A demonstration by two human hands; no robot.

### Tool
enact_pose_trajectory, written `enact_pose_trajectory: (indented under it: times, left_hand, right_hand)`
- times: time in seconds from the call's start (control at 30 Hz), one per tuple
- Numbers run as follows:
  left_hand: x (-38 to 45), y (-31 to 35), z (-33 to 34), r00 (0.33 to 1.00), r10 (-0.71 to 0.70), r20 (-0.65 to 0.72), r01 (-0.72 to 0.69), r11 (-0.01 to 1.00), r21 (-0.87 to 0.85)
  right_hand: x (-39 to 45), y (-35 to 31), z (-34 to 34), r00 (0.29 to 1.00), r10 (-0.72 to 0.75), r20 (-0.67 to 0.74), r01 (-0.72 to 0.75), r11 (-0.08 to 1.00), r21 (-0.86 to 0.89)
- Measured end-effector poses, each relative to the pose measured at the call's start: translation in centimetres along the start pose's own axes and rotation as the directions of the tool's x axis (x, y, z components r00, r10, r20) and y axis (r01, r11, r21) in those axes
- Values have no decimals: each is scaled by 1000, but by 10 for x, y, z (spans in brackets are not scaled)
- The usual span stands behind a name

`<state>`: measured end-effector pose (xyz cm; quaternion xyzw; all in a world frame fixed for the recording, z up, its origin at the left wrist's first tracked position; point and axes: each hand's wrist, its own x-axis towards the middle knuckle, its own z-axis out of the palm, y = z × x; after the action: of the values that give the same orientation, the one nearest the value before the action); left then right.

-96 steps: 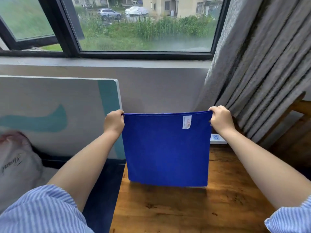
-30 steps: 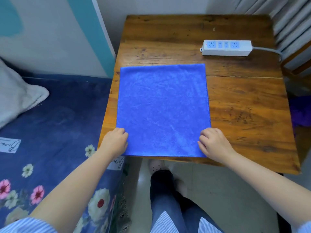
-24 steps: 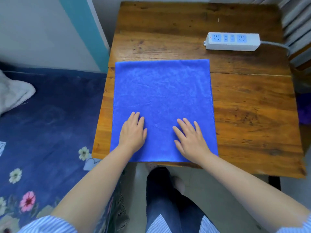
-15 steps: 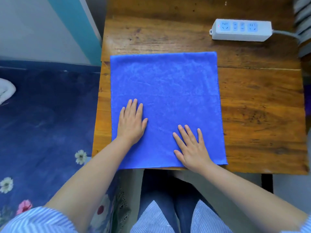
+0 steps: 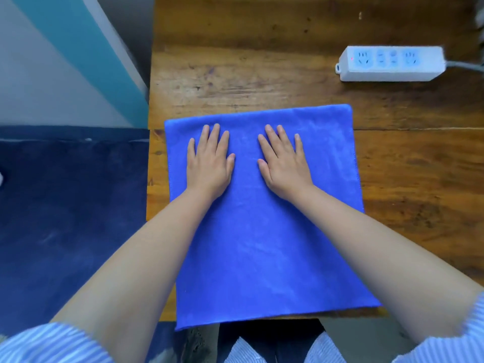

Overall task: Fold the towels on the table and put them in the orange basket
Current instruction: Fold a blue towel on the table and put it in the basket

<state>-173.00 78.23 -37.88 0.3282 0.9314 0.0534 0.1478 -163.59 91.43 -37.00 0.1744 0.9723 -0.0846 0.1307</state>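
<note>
Towel (image 5: 262, 231) on table (image 5: 262, 74) (power strip (image 5: 390, 63) behind, right)

A worn wooden table (image 5: 275, 74) carries a white power strip (image 5: 390, 63). Left, a dark blue bedcover (image 5: 70, 205) below a teal-striped panel (image 5: 86, 48)

Soft, even daylight is filling the scene, bright without harsh contrast. The wooden table (image 5: 262, 74) is picking up a dull sheen along its far boards, while its near right part is sitting darker. Only faint, diffuse shadows are falling under the left hand (image 5: 209, 163) and right hand (image 5: 284, 163) on the blue towel (image 5: 262, 244), whose colour is reading strongly saturated. The wide-angle lens is bending straight edges outward toward the frame borders. The striped sleeves (image 5: 52, 347) at the bottom corners are smearing, and the white power strip (image 5: 390, 64) is looking slightly soft.
</note>
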Motion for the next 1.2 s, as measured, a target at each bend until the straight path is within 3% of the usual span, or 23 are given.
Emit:
enact_pose_trajectory:
  times: [0.17,0.4,0.53,0.6,0.7,0.83,1.03,1.2]
  left_hand:
    - [31,-12,-4,999,23,-47,-24,1000,-15]
    - [42,-60,-16,990,-140,-19,140,990,-19]
    - [44,-60,-23,989,-145,-28,144,989,-39]
    - [47,-56,-30,986,-140,-87,135,989,-61]
    - [56,-50,-47,984,-164,-71,163,986,-21]
    - [50,-44,-60,993,-112,-46,114,992,50]
    - [-2,-40,-57,975,-152,-163,154,988,-2]
    - [-49,-39,-50,981,-92,-168,100,994,45]
  right_hand:
    - [40,13,-7,998,-70,-6,70,998,3]
    - [35,98,-24,985,173,-4,-173,984,31]
    - [35,114,-40,987,161,-19,-160,986,55]
    - [41,117,-54,985,146,-94,-149,989,-21]
    - [50,119,-73,991,126,-31,-130,977,-167]
    - [44,122,-82,996,86,-21,-87,994,-61]
    - [-12,118,-78,968,183,-171,-155,974,166]
    - [-59,120,-57,953,213,-214,-171,965,197]
